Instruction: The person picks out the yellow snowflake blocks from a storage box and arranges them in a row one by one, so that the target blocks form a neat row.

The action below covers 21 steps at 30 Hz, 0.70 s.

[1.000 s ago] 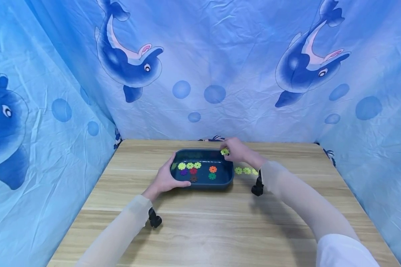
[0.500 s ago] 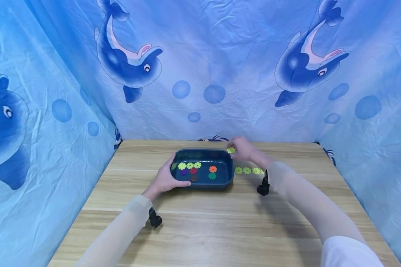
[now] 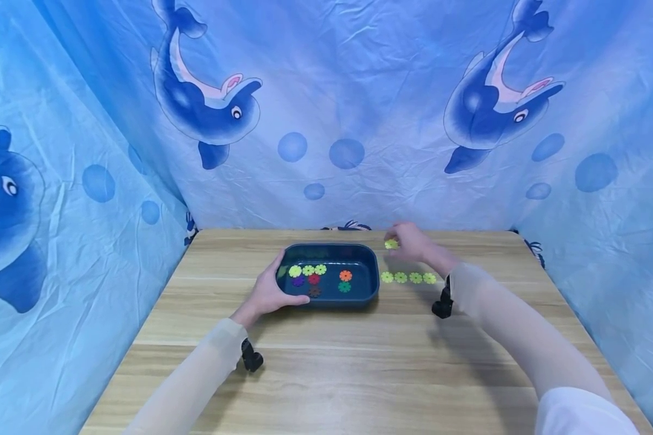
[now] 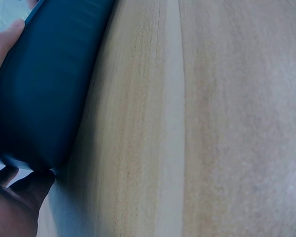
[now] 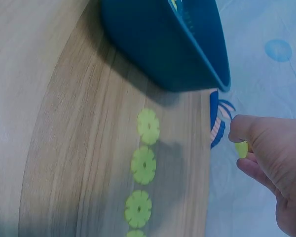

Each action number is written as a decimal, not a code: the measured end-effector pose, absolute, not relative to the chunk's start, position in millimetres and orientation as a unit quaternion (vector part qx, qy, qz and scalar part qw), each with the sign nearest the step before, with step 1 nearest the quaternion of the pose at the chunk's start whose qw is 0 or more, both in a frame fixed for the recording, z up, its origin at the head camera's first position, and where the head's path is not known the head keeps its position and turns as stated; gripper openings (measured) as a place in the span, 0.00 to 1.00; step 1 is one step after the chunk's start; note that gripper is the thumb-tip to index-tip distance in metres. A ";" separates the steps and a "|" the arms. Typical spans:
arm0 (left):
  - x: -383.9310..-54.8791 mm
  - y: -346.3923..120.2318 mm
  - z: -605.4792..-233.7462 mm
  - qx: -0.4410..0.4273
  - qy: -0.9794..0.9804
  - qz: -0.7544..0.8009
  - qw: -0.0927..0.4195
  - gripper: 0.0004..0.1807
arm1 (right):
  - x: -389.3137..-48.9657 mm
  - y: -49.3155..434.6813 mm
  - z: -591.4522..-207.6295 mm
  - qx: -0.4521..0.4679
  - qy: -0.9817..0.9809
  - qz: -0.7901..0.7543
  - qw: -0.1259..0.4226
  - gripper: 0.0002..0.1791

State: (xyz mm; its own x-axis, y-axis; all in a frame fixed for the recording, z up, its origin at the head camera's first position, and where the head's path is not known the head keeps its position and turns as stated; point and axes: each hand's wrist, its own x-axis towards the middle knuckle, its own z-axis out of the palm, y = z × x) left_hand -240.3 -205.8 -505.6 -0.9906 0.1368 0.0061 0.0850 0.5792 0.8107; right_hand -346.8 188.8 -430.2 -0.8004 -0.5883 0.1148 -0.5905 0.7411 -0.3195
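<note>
Right hand pinches one yellow disc, fingertips nearly together; left hand grips the tray by its left end. Held disc was at tray's far right corner, now off to the right in the air, so likely being taken out. Counts: four yellow row discs on table; inside tray, three yellow tray discs, one each purple disc, red disc, brown disc, orange disc, green disc.

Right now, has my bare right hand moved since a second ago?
Yes, rightward: your bare right hand went from the far right corner of the dark-blue rectangular tray to clear of it.
</note>
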 end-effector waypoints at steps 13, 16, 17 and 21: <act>-239.5 -205.9 -503.0 0.065 0.885 0.459 0.032 0.77 | -343.7 218.1 -443.2 0.281 -0.941 0.187 -0.003 0.19; -239.9 -206.3 -504.0 0.066 0.886 0.459 0.031 0.76 | -340.0 224.0 -446.8 0.268 -0.944 0.192 -0.013 0.19; -240.0 -206.4 -504.3 0.067 0.886 0.458 0.031 0.76 | -339.2 226.1 -448.4 0.263 -0.945 0.194 -0.016 0.20; -239.8 -206.6 -505.0 0.067 0.886 0.458 0.029 0.76 | -337.2 236.2 -453.6 0.250 -0.946 0.206 -0.019 0.21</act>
State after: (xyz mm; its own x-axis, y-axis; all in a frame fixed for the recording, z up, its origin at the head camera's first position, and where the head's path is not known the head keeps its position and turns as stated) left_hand -239.8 -206.6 -505.0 -0.9893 0.1453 0.0110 0.0930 0.5717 0.8152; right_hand -337.2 236.2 -453.6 -0.8739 -0.4813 0.0674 -0.4659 0.7902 -0.3983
